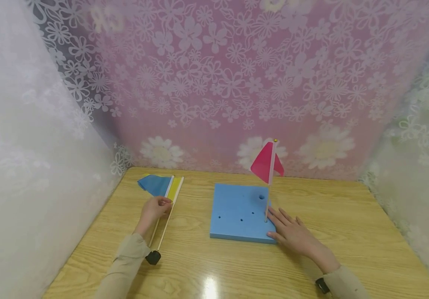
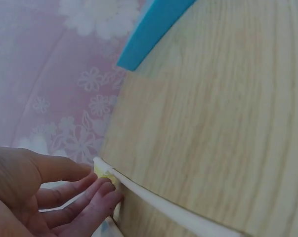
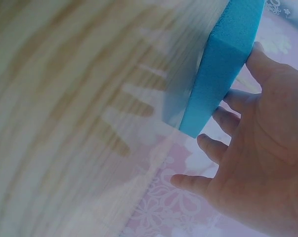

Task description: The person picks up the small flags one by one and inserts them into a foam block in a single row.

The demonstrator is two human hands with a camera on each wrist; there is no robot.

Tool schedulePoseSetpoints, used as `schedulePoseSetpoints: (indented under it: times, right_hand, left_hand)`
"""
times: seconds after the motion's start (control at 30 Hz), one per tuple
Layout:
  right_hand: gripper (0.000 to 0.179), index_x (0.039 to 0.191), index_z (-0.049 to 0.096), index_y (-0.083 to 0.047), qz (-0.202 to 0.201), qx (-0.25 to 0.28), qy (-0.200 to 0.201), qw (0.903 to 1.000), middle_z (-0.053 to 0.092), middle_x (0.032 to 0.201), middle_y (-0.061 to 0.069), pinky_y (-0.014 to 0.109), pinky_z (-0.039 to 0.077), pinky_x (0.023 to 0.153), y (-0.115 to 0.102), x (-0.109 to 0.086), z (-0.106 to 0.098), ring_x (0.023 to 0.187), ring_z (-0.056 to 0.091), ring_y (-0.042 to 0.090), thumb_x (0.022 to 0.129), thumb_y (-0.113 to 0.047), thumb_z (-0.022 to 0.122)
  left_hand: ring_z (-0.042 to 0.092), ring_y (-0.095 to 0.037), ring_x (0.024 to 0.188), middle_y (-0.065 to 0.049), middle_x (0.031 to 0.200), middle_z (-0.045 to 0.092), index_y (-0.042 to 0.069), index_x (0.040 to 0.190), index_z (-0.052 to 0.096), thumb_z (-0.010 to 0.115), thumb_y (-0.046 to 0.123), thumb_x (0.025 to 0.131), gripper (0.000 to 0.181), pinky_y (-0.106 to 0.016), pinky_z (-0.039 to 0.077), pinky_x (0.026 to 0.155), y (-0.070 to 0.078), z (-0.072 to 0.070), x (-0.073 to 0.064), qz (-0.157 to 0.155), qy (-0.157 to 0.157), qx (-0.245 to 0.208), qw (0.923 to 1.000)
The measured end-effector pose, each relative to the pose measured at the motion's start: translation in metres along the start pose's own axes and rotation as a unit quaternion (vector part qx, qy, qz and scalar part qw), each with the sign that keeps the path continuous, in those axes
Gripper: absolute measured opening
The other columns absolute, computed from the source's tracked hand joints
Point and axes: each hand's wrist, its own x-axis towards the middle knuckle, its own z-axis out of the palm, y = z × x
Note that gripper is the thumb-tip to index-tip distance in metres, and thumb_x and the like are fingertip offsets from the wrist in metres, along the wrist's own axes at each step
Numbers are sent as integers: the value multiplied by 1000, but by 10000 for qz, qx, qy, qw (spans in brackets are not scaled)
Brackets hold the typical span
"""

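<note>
At the left, my left hand (image 1: 156, 207) pinches the yellow flag (image 1: 175, 187) where its cloth meets the pale stick. In the left wrist view, the thumb and fingertips (image 2: 84, 172) meet around a bit of yellow beside the white pole sleeve. A blue flag (image 1: 156, 185) lies next to it, partly over the yellow cloth. A pink flag (image 1: 264, 164) stands upright in a hole near the right edge of a blue foam board (image 1: 229, 203). My right hand (image 1: 293, 234) rests against that board's right side, fingers spread and straight.
Several other holes, one of them larger (image 1: 261, 197), dot the board. The wooden table (image 1: 199, 265) reflects a light near its front. Flower-patterned curtains (image 1: 218, 83) hang behind it and at both sides. Black wrist devices (image 1: 153, 257) sit at both cuffs.
</note>
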Motion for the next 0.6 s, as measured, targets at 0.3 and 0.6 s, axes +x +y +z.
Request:
schedulePoseSetpoints:
  times: [0.3,0.6]
  right_hand:
    - [66,154,44,-8,-32,153,86,9998,39,160,15,83,29,99,-14,-4,-13,143,34,49,100,-43,60]
    - [65,154,44,-9,-166,177,221,9995,40,159,15,84,29,98,-15,-5,-13,143,36,48,101,-45,58]
  left_hand:
    - [68,-17,62,-10,80,73,-3,96,72,82,4,81,19,-30,57,58,-3,4,-9,71,-207,563,9982]
    - [66,-14,58,-8,78,74,-2,94,74,77,1,80,15,-29,55,57,0,8,-8,-36,-75,644,9979]
